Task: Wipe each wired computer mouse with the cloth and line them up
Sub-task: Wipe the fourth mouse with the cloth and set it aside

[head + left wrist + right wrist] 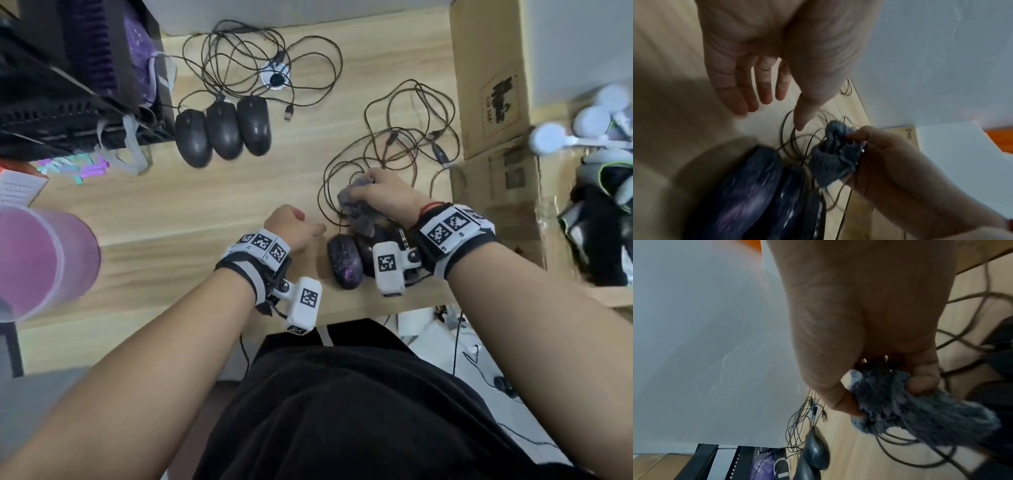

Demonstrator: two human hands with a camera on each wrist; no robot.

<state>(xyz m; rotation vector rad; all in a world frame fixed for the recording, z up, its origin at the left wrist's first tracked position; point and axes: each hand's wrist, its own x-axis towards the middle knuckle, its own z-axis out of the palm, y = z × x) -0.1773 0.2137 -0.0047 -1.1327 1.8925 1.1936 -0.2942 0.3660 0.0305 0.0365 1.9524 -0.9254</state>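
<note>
Three black wired mice [222, 132] lie side by side at the back of the wooden desk [171, 212], also seen low in the right wrist view [817, 451]. Near the front edge lies a glossy dark mouse [344, 262] [740, 194] with a second one [789, 203] tight against its right side; more there is hidden under my right wrist. My right hand [363, 192] [885, 395] grips a bunched grey-blue cloth [356, 212] [920, 415] [834, 159] just beyond those mice. My left hand [301, 222] [777, 113] hovers left of them, fingers relaxed, holding nothing.
Tangled mouse cables [394, 144] spread behind my right hand. A cardboard box [493, 85] borders the desk's right side. A black case [68, 85] stands at the back left, a pink cup [37, 260] at the left. A round cable grommet [275, 78] sits among the far cables.
</note>
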